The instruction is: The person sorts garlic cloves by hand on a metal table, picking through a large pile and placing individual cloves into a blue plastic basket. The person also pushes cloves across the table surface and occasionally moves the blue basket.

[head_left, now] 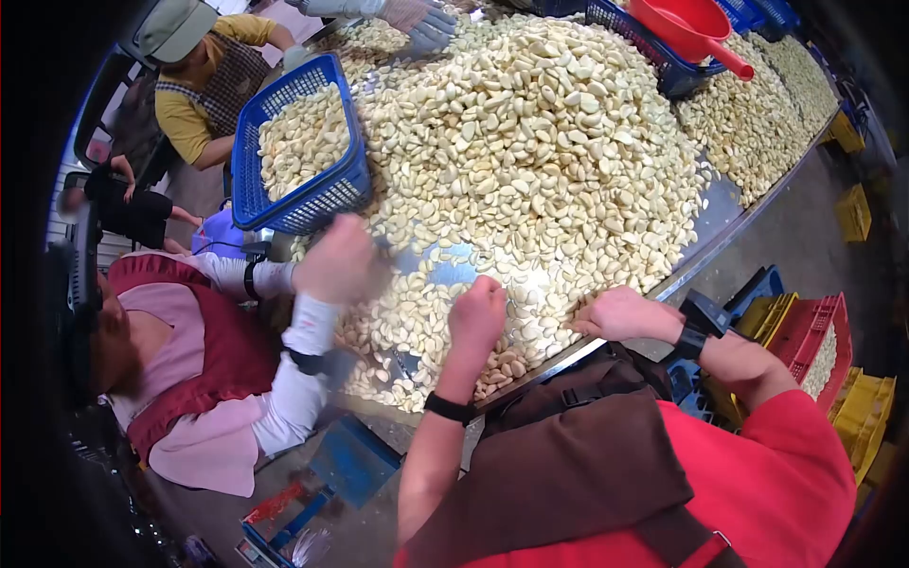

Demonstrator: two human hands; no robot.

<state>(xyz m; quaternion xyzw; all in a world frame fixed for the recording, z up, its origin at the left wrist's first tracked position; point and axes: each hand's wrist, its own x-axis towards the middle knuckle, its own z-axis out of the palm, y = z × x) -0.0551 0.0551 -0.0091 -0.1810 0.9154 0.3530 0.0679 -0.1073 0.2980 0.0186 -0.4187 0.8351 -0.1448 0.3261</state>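
Observation:
A large heap of pale pieces that look like peeled garlic cloves point(559, 123) covers the metal table point(724, 210). Over the near edge of the heap, my left hand point(478, 310) is closed in a fist; whatever it may hold is hidden. My right hand point(620, 314) rests low by the table's near edge, fingers drawn together and touching the cloves; I cannot see what is between them. Below and between both hands lies a small pile of browner cloves point(502, 369).
To my left, a co-worker's blurred hand point(341, 260) moves over the cloves. A blue basket point(301, 213) of cloves stands behind it. Another person's gloved hand point(421, 21) reaches in at the top. A red scoop point(696, 33) lies in a blue basket. Crates point(857, 407) stand at right.

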